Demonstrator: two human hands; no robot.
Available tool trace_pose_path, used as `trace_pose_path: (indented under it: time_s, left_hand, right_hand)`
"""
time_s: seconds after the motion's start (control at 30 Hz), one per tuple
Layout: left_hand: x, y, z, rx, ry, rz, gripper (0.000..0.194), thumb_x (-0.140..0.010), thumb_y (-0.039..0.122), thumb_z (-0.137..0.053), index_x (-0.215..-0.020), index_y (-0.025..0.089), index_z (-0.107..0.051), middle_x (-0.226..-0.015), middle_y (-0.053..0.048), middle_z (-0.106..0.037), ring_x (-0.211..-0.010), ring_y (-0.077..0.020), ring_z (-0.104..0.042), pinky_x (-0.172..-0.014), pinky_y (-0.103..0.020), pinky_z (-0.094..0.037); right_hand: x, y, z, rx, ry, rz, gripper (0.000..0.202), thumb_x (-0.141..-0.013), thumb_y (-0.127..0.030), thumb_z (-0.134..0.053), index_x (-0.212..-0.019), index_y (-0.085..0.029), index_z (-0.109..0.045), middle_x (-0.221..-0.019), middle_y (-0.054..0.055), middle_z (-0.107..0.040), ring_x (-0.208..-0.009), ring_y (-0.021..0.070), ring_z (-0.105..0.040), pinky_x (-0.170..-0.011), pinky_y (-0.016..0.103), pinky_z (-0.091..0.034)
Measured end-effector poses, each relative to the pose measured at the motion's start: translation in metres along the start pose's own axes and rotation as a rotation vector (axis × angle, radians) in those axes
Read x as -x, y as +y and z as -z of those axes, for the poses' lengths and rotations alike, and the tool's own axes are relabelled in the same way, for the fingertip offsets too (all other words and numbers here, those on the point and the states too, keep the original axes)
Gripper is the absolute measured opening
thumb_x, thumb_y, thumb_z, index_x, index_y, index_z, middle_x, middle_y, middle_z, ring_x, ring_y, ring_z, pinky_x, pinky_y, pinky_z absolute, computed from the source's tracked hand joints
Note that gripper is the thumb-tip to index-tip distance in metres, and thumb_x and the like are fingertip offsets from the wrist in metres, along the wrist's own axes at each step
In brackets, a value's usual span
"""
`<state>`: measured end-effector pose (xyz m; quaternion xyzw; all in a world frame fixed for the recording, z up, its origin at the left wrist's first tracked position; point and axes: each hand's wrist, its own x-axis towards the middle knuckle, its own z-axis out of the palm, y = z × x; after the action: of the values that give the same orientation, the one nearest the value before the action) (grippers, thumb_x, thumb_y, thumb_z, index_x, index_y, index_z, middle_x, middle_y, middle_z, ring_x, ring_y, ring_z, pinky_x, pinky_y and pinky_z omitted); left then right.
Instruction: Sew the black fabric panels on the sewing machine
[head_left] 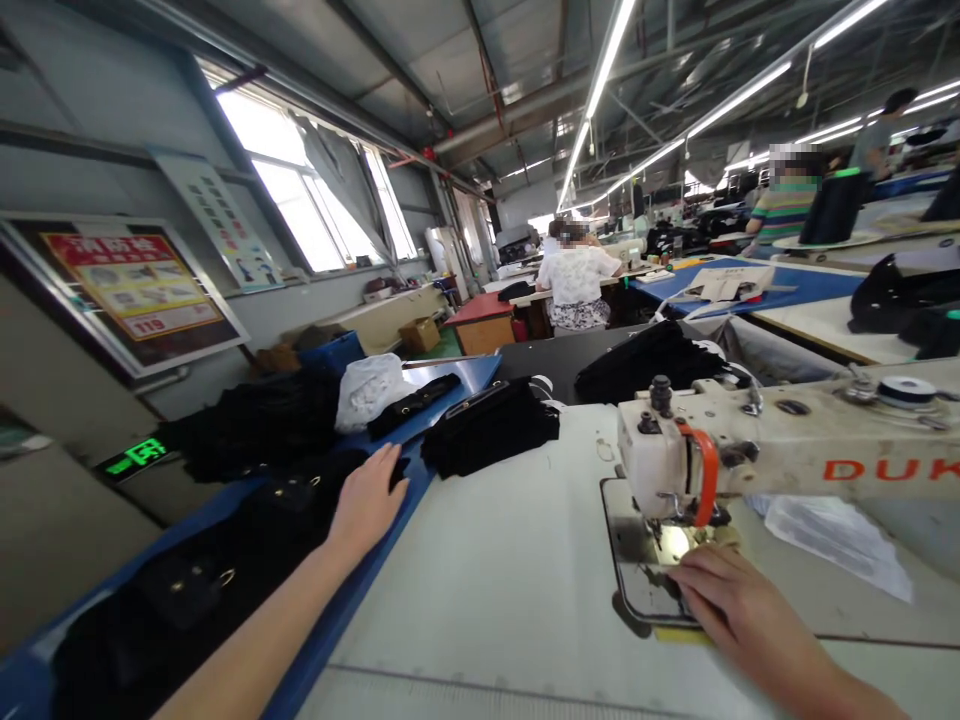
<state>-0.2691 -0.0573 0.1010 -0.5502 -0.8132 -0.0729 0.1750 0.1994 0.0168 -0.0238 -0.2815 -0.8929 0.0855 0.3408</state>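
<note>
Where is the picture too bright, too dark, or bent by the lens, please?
In the head view, the window is nearly washed out and the ceiling light glares; same view, a bright spot shines under the sewing machine beside the right hand; same view, the black cloth at left shows few folds; same view, the poster leans and looks stretched, probably by a wide lens.

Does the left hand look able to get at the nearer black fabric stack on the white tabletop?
Probably yes: the left hand is close beside the black fabric stack, with no visible barrier standing between them.
</note>
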Motion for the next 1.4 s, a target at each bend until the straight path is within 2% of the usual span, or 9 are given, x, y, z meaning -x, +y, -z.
trace_pose_path:
  time_s: [0.1, 0.2, 0.47, 0.63, 0.87, 0.97, 1.17, 1.3, 1.4]
  left_hand:
    - [0.022, -0.056, 0.022, -0.142, -0.064, 0.158, 0.054, -0.082, 0.035, -0.044, -0.127, 0.007, -0.056, -0.137, -0.022, -0.053, -0.128, -0.0350, -0.050, -0.104, -0.048, -0.041]
    - [0.033, -0.084, 0.033, -0.107, -0.110, 0.153, 0.042, -0.079, 0.033, -0.046, -0.107, 0.012, -0.068, -0.117, -0.017, -0.068, -0.112, -0.0306, -0.063, -0.100, -0.038, -0.046]
    - [0.026, -0.068, 0.080, -0.135, 0.120, 0.302, 0.044, -0.094, 0.036, -0.025, -0.097, 0.015, -0.063, -0.096, -0.012, -0.070, -0.092, -0.0316, -0.067, -0.077, -0.040, -0.053]
    - [0.025, -0.008, 0.108, -0.121, 0.245, 0.084, 0.040, -0.097, 0.040, -0.025, -0.099, 0.018, -0.058, -0.097, -0.007, -0.067, -0.092, -0.0237, -0.064, -0.078, -0.031, -0.049]
    - [0.086, 0.165, 0.014, 0.343, -0.393, -0.268, 0.022, -0.094, 0.027, -0.040, -0.084, 0.022, -0.060, -0.075, -0.004, -0.069, -0.072, -0.0205, -0.068, -0.064, -0.028, -0.047]
    - [0.109, 0.219, -0.006, 0.560, -0.490, -0.295, 0.021, -0.094, 0.027, -0.040, -0.090, 0.023, -0.060, -0.078, -0.003, -0.071, -0.075, -0.0199, -0.069, -0.066, -0.028, -0.047]
    - [0.109, 0.235, -0.008, 0.904, -0.500, -0.325, 0.039, -0.096, 0.046, -0.034, -0.106, 0.022, -0.063, -0.080, -0.002, -0.071, -0.066, -0.0167, -0.067, -0.063, -0.028, -0.053]
    - [0.107, 0.224, -0.026, 0.724, -0.189, -0.558, 0.040, -0.094, 0.043, -0.042, -0.124, 0.022, -0.060, -0.126, -0.009, -0.065, -0.116, -0.0238, -0.060, -0.096, -0.039, -0.050]
    - [0.106, 0.226, -0.041, 0.473, -0.182, -0.784, 0.050, -0.093, 0.045, -0.046, -0.138, 0.025, -0.050, -0.148, -0.008, -0.046, -0.138, -0.0284, -0.039, -0.109, -0.050, -0.038]
  right_hand:
    - [-0.001, -0.001, 0.001, 0.004, 0.010, 0.008, 0.026, -0.093, -0.020, -0.046, -0.094, -0.024, -0.071, -0.088, 0.008, -0.068, -0.079, 0.0205, -0.065, -0.072, 0.032, -0.056]
    - [-0.001, -0.001, 0.001, 0.018, 0.016, 0.010, 0.027, -0.093, -0.020, -0.046, -0.094, -0.023, -0.072, -0.087, 0.008, -0.068, -0.079, 0.0206, -0.065, -0.072, 0.033, -0.056]
    - [0.000, -0.001, 0.002, 0.044, -0.016, -0.002, 0.026, -0.092, -0.018, -0.046, -0.095, -0.023, -0.072, -0.090, 0.009, -0.068, -0.084, 0.0217, -0.064, -0.076, 0.034, -0.055]
    - [0.000, -0.001, 0.002, 0.042, 0.005, 0.012, 0.026, -0.092, -0.015, -0.047, -0.093, -0.023, -0.072, -0.089, 0.008, -0.068, -0.083, 0.0210, -0.063, -0.075, 0.033, -0.053]
    - [-0.007, -0.005, 0.006, 0.074, -0.038, -0.001, 0.025, -0.092, -0.012, -0.047, -0.087, -0.019, -0.071, -0.084, 0.007, -0.066, -0.083, 0.0206, -0.058, -0.078, 0.034, -0.049]
    - [-0.008, -0.007, 0.010, 0.111, -0.043, -0.022, 0.022, -0.091, -0.013, -0.050, -0.083, -0.018, -0.071, -0.079, 0.006, -0.064, -0.081, 0.0203, -0.056, -0.076, 0.033, -0.047]
    - [0.003, -0.009, 0.022, 0.082, -0.006, -0.053, 0.021, -0.091, -0.014, -0.052, -0.080, -0.016, -0.069, -0.079, 0.006, -0.064, -0.079, 0.0188, -0.055, -0.075, 0.031, -0.045]
    - [0.012, -0.008, 0.027, 0.067, 0.027, -0.078, 0.019, -0.091, -0.013, -0.052, -0.084, -0.016, -0.070, -0.083, 0.007, -0.065, -0.080, 0.0188, -0.055, -0.076, 0.030, -0.045]
    - [0.015, 0.001, 0.032, 0.095, 0.046, -0.094, 0.017, -0.090, -0.013, -0.053, -0.089, -0.016, -0.070, -0.086, 0.007, -0.066, -0.082, 0.0192, -0.056, -0.077, 0.030, -0.046]
